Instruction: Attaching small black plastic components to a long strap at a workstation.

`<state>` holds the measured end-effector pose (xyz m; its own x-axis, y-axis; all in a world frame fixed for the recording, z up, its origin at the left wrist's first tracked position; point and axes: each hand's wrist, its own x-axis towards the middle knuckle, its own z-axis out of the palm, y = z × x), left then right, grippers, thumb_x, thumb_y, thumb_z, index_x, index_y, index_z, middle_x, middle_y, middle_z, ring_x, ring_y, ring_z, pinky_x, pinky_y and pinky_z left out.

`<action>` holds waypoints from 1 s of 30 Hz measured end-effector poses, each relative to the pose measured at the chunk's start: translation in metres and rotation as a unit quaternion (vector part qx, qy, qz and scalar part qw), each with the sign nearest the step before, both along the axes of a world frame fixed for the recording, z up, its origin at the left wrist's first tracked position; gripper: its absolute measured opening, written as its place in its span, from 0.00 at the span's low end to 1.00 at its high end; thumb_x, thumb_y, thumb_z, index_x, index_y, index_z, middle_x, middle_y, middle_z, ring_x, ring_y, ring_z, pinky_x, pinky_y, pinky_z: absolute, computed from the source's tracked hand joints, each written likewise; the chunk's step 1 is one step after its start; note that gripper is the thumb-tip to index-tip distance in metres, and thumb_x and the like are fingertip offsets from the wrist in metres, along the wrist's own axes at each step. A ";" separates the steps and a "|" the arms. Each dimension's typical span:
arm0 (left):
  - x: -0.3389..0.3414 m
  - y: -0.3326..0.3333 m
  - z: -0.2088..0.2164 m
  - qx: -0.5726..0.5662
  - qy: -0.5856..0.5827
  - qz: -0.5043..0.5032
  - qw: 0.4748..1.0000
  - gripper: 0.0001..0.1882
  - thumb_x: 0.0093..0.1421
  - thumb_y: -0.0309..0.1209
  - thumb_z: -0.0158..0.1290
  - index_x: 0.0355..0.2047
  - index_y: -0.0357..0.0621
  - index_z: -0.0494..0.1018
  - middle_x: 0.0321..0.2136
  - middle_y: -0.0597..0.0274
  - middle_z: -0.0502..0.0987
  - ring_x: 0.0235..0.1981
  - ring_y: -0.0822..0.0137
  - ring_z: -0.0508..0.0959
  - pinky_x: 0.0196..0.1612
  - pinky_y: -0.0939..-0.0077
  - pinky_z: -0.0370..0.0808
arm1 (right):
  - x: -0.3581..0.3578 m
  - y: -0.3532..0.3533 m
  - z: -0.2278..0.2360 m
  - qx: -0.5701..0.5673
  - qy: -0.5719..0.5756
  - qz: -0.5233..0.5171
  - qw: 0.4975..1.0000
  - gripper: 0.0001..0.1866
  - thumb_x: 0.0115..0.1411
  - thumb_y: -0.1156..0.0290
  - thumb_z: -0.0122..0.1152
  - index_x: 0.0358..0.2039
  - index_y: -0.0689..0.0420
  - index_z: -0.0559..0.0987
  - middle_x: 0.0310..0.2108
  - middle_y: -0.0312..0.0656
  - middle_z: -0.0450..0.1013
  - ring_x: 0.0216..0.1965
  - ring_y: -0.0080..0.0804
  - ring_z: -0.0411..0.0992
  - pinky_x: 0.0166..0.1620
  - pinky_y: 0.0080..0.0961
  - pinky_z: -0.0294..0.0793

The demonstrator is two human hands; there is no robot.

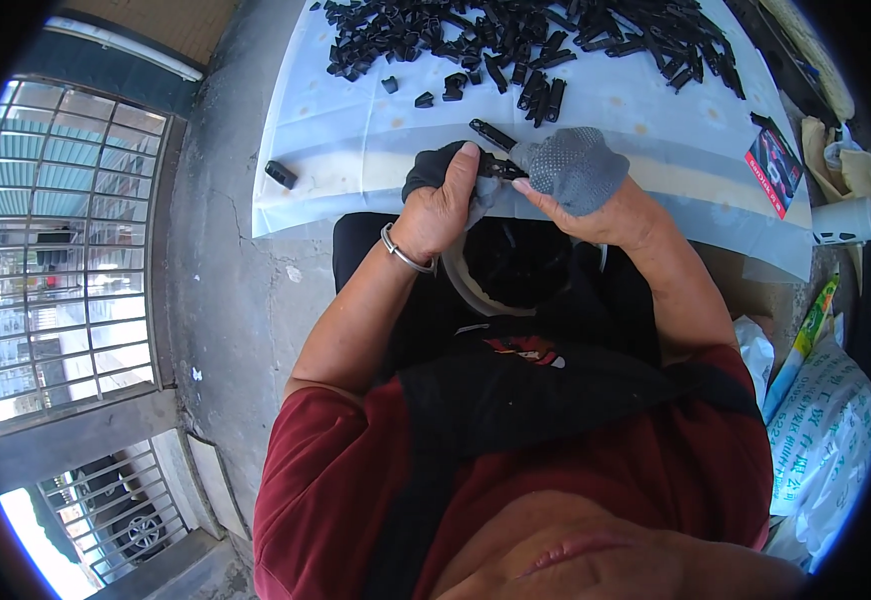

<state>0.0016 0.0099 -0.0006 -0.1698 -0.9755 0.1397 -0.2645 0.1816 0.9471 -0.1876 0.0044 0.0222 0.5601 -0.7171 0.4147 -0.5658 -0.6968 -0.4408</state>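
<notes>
My left hand [444, 190], partly covered in black, is closed around a small black plastic part [502, 170] near the table's front edge. From the other side my right hand [578, 185], in a grey dotted half glove, pinches the end of that same part. Just beyond the fingers a longer black plastic piece [493, 134] lies on the table. Below my hands, between my knees, is a round pale-rimmed container [466, 285] with dark contents I cannot make out singly. The glove hides most of my right fingers.
A heap of loose black plastic pieces [516, 40] covers the far part of the cloth-covered table [356, 150]. One black piece [280, 174] lies alone at the left edge. At the right are a printed card [776, 165], a white cup [844, 220] and plastic bags [826, 430].
</notes>
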 end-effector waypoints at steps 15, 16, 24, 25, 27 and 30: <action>0.045 -0.052 0.001 -0.195 -0.390 0.132 0.890 0.17 0.56 0.42 0.43 0.34 0.42 0.72 0.25 0.50 0.75 0.28 0.52 0.75 0.34 0.64 0.71 | 0.023 -0.013 -0.009 0.016 0.138 -0.028 0.990 0.14 0.53 0.61 0.54 0.32 0.59 0.74 0.24 0.44 0.71 0.28 0.42 0.69 0.31 0.33 0.69; 0.046 -0.066 0.000 -0.177 -0.395 0.146 0.890 0.14 0.55 0.39 0.45 0.35 0.44 0.72 0.25 0.51 0.75 0.28 0.54 0.75 0.34 0.65 0.71 | 0.024 -0.019 -0.017 -0.039 0.122 -0.076 0.989 0.14 0.53 0.60 0.53 0.32 0.59 0.74 0.25 0.44 0.71 0.28 0.42 0.69 0.32 0.34 0.69; 0.039 -0.085 -0.013 -0.198 -0.483 0.071 0.850 0.10 0.52 0.35 0.48 0.32 0.45 0.72 0.29 0.52 0.75 0.28 0.53 0.75 0.33 0.65 0.71 | 0.022 -0.038 -0.021 -0.052 0.239 -0.097 0.965 0.12 0.53 0.66 0.51 0.36 0.57 0.74 0.29 0.48 0.71 0.31 0.42 0.70 0.35 0.36 0.70; 0.039 -0.079 -0.013 -0.205 -0.459 0.076 0.861 0.09 0.52 0.34 0.49 0.31 0.44 0.72 0.28 0.53 0.75 0.28 0.53 0.75 0.33 0.65 0.71 | 0.020 -0.038 -0.020 -0.051 0.238 -0.096 0.965 0.12 0.53 0.66 0.51 0.36 0.57 0.74 0.29 0.48 0.71 0.31 0.42 0.70 0.35 0.36 0.70; 0.036 -0.065 -0.005 -0.199 -0.420 0.070 0.883 0.09 0.51 0.33 0.51 0.31 0.44 0.72 0.26 0.53 0.75 0.26 0.53 0.75 0.32 0.66 0.72 | 0.010 -0.036 -0.018 0.004 0.168 -0.126 0.978 0.13 0.55 0.69 0.47 0.39 0.56 0.73 0.31 0.49 0.71 0.31 0.43 0.70 0.34 0.36 0.70; 0.025 -0.045 0.010 -0.056 -0.367 0.061 0.927 0.15 0.49 0.35 0.56 0.36 0.42 0.71 0.24 0.56 0.76 0.24 0.66 0.76 0.28 0.73 0.72 | 0.000 -0.030 -0.016 0.065 0.024 -0.141 0.988 0.14 0.57 0.68 0.46 0.43 0.56 0.72 0.30 0.46 0.71 0.30 0.40 0.71 0.33 0.32 0.70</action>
<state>0.0263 -0.0352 0.0092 -0.1483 -0.9802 0.1309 -0.8549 0.1936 0.4814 -0.1873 -0.0261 0.0066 0.3463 -0.8933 0.2865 -0.7516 -0.4470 -0.4851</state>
